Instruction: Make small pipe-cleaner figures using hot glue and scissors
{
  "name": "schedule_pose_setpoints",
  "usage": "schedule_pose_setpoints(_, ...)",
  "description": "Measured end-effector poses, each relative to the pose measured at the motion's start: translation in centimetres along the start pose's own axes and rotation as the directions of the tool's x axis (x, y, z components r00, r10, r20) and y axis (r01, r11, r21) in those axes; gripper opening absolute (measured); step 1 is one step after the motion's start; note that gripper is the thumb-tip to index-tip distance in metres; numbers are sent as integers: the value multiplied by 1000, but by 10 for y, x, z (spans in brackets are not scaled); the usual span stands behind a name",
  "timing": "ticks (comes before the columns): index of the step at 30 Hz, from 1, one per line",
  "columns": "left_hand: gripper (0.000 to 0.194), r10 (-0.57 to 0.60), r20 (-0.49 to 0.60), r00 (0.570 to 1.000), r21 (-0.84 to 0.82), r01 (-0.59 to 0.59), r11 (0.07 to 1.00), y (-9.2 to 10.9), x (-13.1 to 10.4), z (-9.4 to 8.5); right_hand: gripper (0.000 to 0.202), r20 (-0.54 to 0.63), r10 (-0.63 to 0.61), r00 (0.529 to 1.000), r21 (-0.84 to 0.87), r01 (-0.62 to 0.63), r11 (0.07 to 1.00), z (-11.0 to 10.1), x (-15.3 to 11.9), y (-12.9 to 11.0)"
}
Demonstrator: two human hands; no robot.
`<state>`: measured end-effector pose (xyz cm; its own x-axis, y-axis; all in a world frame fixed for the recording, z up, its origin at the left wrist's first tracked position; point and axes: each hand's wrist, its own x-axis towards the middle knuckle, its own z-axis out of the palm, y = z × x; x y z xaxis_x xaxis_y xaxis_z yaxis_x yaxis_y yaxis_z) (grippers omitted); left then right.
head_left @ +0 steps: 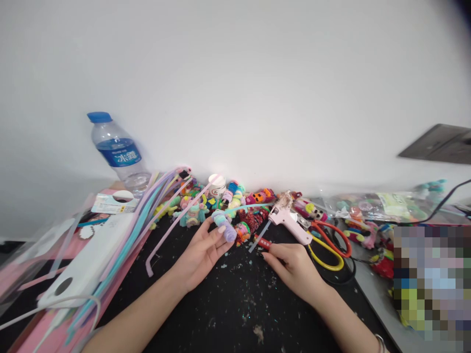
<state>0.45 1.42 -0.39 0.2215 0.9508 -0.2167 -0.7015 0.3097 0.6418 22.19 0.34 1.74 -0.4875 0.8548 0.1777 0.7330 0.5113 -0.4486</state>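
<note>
My left hand (206, 250), palm partly up, pinches a small rolled pipe-cleaner piece (225, 228) in pale blue and lilac between thumb and fingers. From its top a light blue pipe-cleaner end (252, 207) sticks out to the right. My right hand (292, 267) rests low over the black mat (235, 304), its fingers closed around a small red object (263, 242) with white marks; its kind I cannot make out. Just beyond lies a pink glue gun (289, 223) with a clear glue stick (259, 236) poking from its back.
Scissors (331, 250) with red and yellow handles lie right of the glue gun. Several fuzzy figures (191, 213) line the wall beside a white cup (217, 185). At left are a water bottle (119, 152) and a pipe-cleaner bundle (132, 235). A plastic bag (382, 205) lies at right.
</note>
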Motion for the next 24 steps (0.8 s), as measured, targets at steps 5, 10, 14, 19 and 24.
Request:
schedule_pose_setpoints(5, 46, 90, -1, 996, 133, -90, 987, 1, -3, 7, 14, -70, -94, 993, 115, 101, 988, 2, -2, -1)
schedule_pose_setpoints(10, 62, 234, 53, 971, 315, -238, 919, 0, -5, 12, 20, -163, -70, 984, 127, 91, 988, 6, -4, 1)
schedule_pose_setpoints(14, 58, 265, 112, 958, 390, -288, 875, -2, -6, 12, 19, -156, -75, 985, 131, 96, 987, 9, -5, 2)
schedule_pose_setpoints(19, 50, 241, 170, 956, 514, -294, 805, -5, -10, 11, 17, -191, -34, 981, 174, 68, 982, 10, -4, 1)
schedule_pose_setpoints(24, 48, 224, 195, 955, 603, -297, 741, -7, -12, 9, 25, -136, -25, 990, 179, 49, 983, 12, -2, -2)
